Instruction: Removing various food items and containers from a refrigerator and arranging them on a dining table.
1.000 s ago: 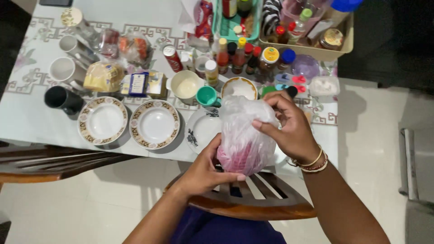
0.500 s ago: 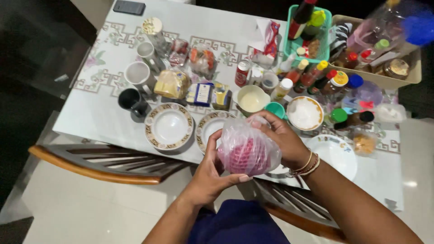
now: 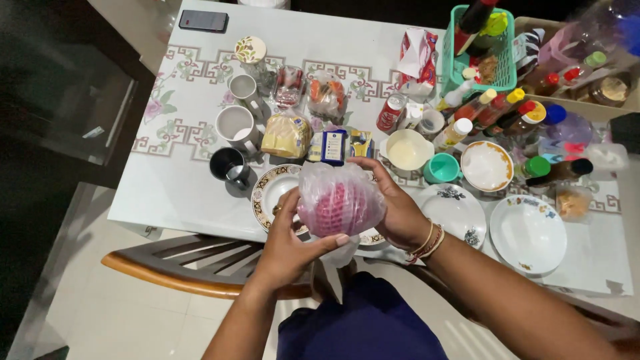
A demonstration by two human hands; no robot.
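Shifted left, bag [image 3: 339, 200] sits between both hands.

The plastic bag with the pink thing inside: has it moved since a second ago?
Yes. The plastic bag has moved left along the table: it was over the flower-printed plate, and now covers the gold-rimmed plate, between both hands.

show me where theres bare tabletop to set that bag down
Bare cloth lies left of the mugs and dark cup, down to the table's near-left edge. Another patch sits at the far edge beside the phone. Right of the white plate is some room. The middle, around the bottles, is crowded.
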